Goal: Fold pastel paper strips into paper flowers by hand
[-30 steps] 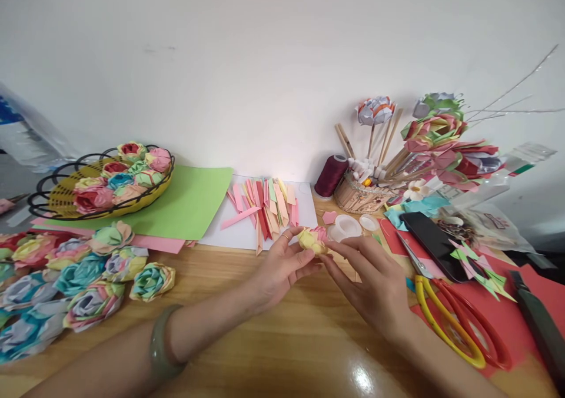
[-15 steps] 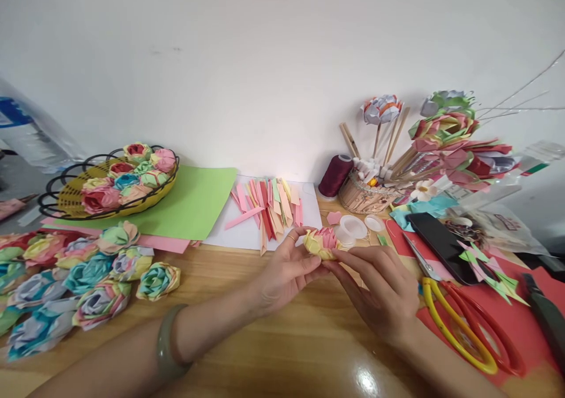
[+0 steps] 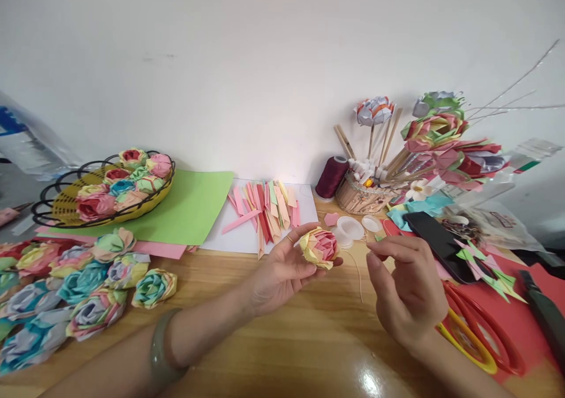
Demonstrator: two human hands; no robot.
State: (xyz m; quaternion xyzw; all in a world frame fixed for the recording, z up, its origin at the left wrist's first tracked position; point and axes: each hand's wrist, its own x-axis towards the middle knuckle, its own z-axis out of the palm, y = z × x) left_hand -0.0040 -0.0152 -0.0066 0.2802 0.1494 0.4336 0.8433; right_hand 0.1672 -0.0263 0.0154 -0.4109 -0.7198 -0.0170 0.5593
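My left hand (image 3: 282,271) holds a paper flower (image 3: 320,246) with pale yellow outer petals and a pink centre, its thumb against the near side. Apart from the flower, to its right, my right hand (image 3: 408,289) is raised with its fingers curled and thumb tip close to the index fingertip. Whatever may be between those tips is too small to make out. A thin pale thread (image 3: 358,274) runs down beside the flower, between both hands.
A yellow basket (image 3: 66,201) and many paper flowers (image 3: 92,277) are at left. Folded paper strips (image 3: 269,209) lie behind my hands. Dark red thread spool (image 3: 332,177), stick holder (image 3: 364,195), clear round container (image 3: 351,228), phone (image 3: 435,242) and scissors (image 3: 488,333) stand or lie right.
My right hand has come off the flower and moved right, its fingers curling in. The flower stays in my left hand, now tilted to show more of its pink centre.
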